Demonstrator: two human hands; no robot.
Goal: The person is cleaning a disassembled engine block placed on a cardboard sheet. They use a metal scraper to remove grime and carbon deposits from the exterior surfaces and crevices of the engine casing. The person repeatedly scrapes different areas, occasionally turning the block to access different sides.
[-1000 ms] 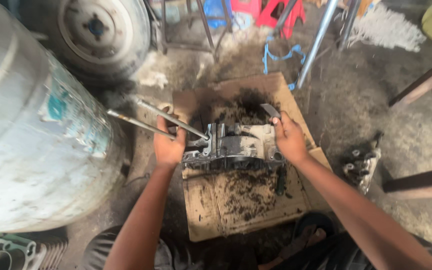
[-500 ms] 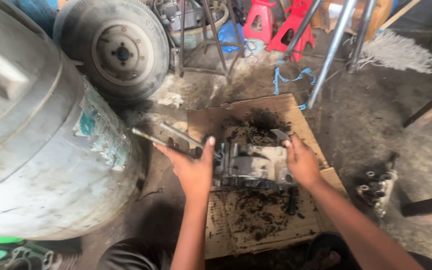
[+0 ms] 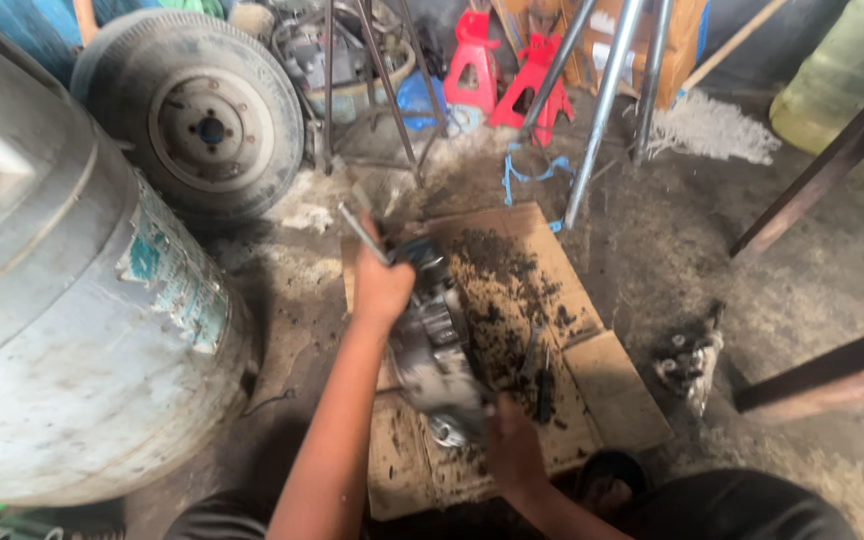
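Material: grimy cast metal, an engine casing [image 3: 437, 350], lies on a sheet of cardboard [image 3: 612, 385] spread on the floor.
Change: half a second ago the casing lay crosswise on the cardboard with a hand at each side; now it is swung lengthwise, one end toward the tyre [image 3: 197, 120], the other toward the person, so it is being turned over for handling.
Left hand [image 3: 382, 285]: its grip is closed round the casing's far end, next to two thin metal rods [image 3: 357, 228].
Right hand [image 3: 512, 445]: clasping the casing's near end, fingers wrapped under.
Cardboard: black oily crumbs right of the casing.
Surroundings: grey drum [image 3: 62, 300] left of the cardboard; red jack stands [image 3: 502, 65] beyond it.
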